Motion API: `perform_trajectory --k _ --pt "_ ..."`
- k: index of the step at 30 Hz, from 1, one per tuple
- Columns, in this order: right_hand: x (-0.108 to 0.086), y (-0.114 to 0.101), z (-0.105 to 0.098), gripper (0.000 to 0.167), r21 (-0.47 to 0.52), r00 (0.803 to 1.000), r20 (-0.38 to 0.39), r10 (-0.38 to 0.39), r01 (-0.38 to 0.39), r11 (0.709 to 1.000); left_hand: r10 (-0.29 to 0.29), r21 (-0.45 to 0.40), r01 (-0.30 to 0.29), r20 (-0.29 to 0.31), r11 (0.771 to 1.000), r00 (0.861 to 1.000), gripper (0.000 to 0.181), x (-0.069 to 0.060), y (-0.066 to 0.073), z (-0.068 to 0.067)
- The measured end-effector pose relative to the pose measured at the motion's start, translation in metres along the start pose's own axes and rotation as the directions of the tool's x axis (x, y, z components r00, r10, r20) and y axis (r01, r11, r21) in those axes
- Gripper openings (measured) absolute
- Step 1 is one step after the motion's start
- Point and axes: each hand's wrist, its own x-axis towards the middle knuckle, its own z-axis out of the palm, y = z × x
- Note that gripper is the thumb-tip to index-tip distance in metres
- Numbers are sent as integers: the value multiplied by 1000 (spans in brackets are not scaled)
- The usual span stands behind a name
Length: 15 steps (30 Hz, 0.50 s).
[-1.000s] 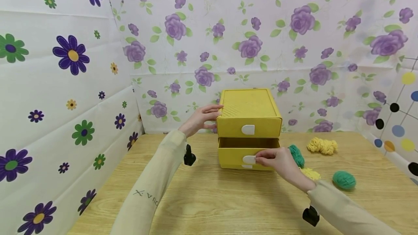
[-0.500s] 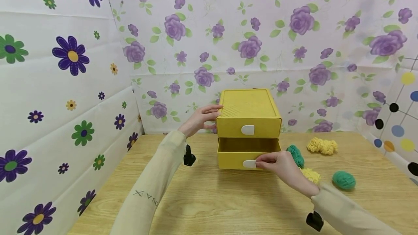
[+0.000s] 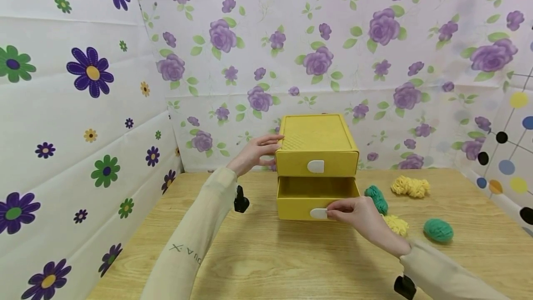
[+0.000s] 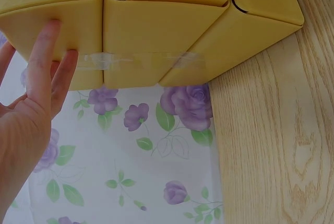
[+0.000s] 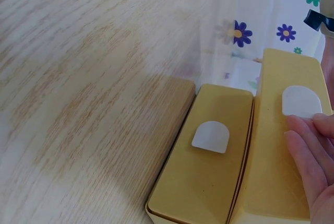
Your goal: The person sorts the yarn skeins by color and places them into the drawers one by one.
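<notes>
A yellow drawer cabinet stands on the table, with white tab handles on its drawers. Its middle drawer is pulled out, and only yellow inner walls show in it. My right hand pinches the white handle of that drawer between thumb and fingers; the right wrist view has the same handle at the fingertips. Below it, the bottom drawer is in, hidden in the head view. My left hand touches the cabinet's left side near the top, its fingers extended against the yellow wall.
Right of the cabinet lie a green yarn skein, a yellow yarn bundle, a green yarn ball and another yellow yarn bundle. Flowered cloth hangs behind the wooden table.
My right hand has drawn the middle drawer farther out toward me, covering the bottom drawer's handle from the head view. The left hand has stayed on the cabinet's side.
</notes>
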Motion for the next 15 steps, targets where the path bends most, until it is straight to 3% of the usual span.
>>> perform_trajectory --k 15 --pt "-4 -2 -2 14 16 1000 8 -17 17 1000 -1 1 1 -3 1000 1000 39 0 -1 0"
